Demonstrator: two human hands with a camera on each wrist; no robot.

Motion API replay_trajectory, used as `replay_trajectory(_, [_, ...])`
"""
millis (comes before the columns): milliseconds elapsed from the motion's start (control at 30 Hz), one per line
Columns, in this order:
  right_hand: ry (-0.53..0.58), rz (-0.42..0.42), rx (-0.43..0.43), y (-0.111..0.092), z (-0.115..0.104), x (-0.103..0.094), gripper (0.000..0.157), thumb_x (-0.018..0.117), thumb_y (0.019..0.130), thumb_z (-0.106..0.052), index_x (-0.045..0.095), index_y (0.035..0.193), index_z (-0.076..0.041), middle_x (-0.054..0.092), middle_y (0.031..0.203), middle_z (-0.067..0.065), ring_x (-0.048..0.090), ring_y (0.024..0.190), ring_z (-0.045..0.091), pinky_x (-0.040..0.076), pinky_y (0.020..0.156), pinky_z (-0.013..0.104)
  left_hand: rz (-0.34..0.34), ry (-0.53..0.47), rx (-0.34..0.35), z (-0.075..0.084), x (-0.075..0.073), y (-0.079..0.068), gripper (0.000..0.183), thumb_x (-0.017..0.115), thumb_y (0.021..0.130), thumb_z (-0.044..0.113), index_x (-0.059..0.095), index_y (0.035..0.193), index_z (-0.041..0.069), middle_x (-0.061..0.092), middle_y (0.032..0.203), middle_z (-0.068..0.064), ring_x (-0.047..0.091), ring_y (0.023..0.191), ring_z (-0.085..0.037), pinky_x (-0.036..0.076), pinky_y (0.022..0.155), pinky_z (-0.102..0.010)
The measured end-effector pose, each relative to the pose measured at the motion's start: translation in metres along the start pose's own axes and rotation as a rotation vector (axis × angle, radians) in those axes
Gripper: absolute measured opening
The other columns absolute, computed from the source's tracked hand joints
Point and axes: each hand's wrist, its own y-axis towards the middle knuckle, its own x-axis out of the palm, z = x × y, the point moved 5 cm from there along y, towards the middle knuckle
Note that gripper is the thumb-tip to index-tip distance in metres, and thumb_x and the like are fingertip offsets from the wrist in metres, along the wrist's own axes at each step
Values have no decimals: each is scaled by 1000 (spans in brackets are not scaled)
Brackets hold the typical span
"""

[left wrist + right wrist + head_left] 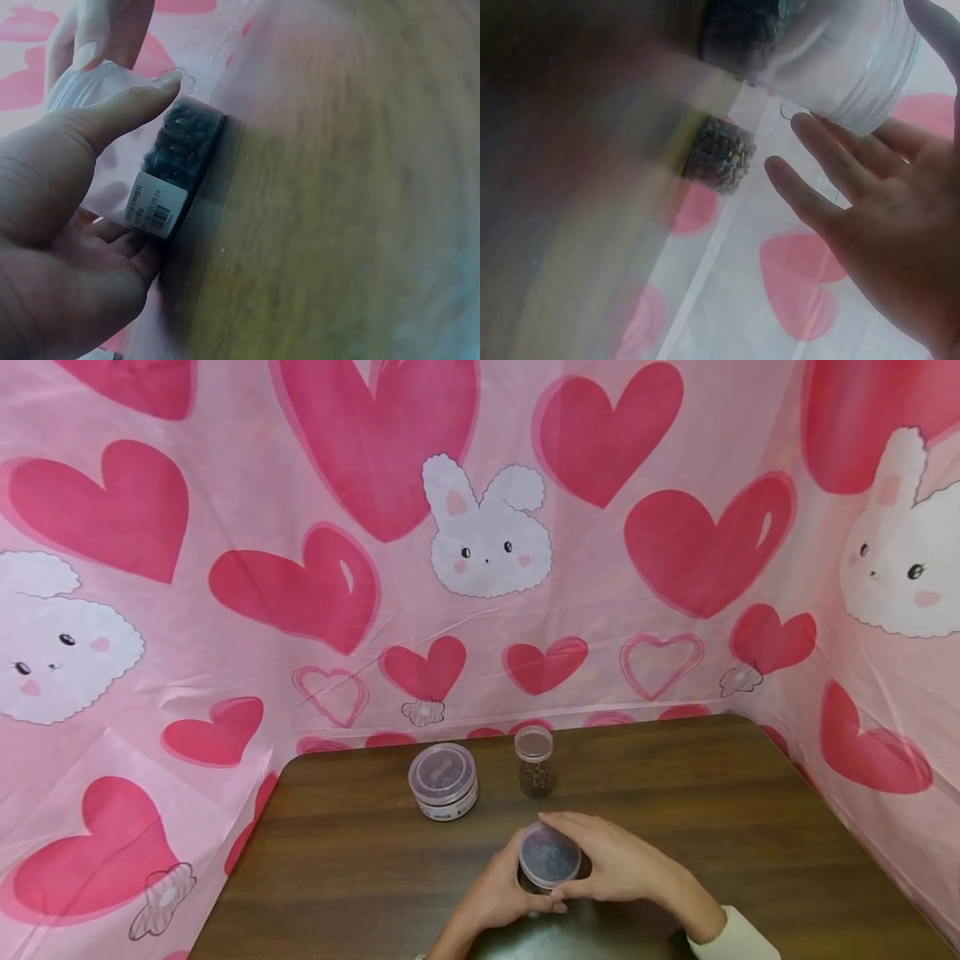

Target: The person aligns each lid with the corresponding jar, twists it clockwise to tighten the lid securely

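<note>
A clear plastic jar [531,887] with a frosted-looking screw lid [550,855] stands on the table between both hands. Its lower part holds dark pieces, and a white barcode label [157,202] shows in the left wrist view. My left hand [495,889] grips the jar's side, thumb across the front and fingers behind. From the right, my right hand [618,860] holds the lid's rim between thumb and fingers. In the right wrist view some fingers [810,191] of that hand stretch beside the lid edge, and the jar's upper part looks empty.
Behind the hands stand a wide, low lidded jar [444,783] on the left and a slim, tall jar [535,764] with brownish pieces on the right. The brown wooden table [337,860] ends at a pink cloth [480,627] with hearts and rabbits.
</note>
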Motion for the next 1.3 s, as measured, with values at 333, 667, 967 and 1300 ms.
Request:
replay_trajectory(333, [-363, 213, 46, 3, -19, 4, 95, 64, 80, -87, 67, 126, -4, 77, 114, 6, 73, 104, 23, 60, 92, 46, 20, 37, 29, 3, -2, 0, 100, 98, 73, 37, 41, 155, 32, 62, 147, 5, 58, 132, -10, 46, 114, -32])
replay_trajectory(667, [-254, 133, 102, 1, -14, 1, 105, 62, 76, -92, 59, 138, -7, 76, 122, 8, 73, 109, 25, 58, 95, 51, 16, 32, 53, 2, -2, 0, 96, 97, 75, 33, 42, 154, 30, 63, 146, 4, 58, 134, -12, 46, 114, -32])
replay_trajectory(967, [122, -51, -2, 0, 10, 0, 99, 79, 85, -65, 40, 162, -16, 52, 161, 5, 56, 143, 32, 49, 114, 53, 13, 55, 11, 0, 1, 0, 101, 99, 72, 39, 41, 154, 32, 64, 143, 5, 59, 130, -10, 47, 110, -31])
replay_trajectory(1300, [46, 47, -8, 1, 5, 2, 89, 81, 83, -64, 55, 152, -14, 64, 146, 2, 65, 130, 23, 56, 106, 46, 18, 36, 10, 0, 1, 0, 101, 99, 72, 37, 40, 154, 36, 63, 144, 7, 59, 131, -9, 46, 112, -31])
